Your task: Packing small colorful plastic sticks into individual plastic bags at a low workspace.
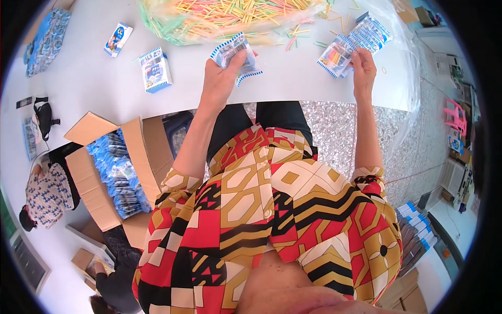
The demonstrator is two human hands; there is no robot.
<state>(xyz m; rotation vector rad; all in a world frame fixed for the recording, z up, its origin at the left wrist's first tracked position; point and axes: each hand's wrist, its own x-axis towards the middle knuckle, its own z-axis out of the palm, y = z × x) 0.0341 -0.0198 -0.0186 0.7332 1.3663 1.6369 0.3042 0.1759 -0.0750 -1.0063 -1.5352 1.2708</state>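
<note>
Head view: left hand (pixel 222 78) pinches crinkled blue-and-white packet (pixel 228 51), thumb on top, over white counter (pixel 293 83). Right hand (pixel 364 68) pinches edge of striped-end packet (pixel 334 54), coloured sticks showing through clear window; more blue packets (pixel 372 32) just beyond. Counter's near edge runs below hands; open room between them. Beyond, pastel stick pile (pixel 235 9) in clear plastic bag (pixel 164 27) bounds reach. Leftward, filled packet (pixel 155 71); lower left, open carton (pixel 86 183).

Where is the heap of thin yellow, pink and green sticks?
In the head view, the heap lies top centre in clear plastic on the white tabletop, beyond the blue-and-white packet in the left hand.
</note>
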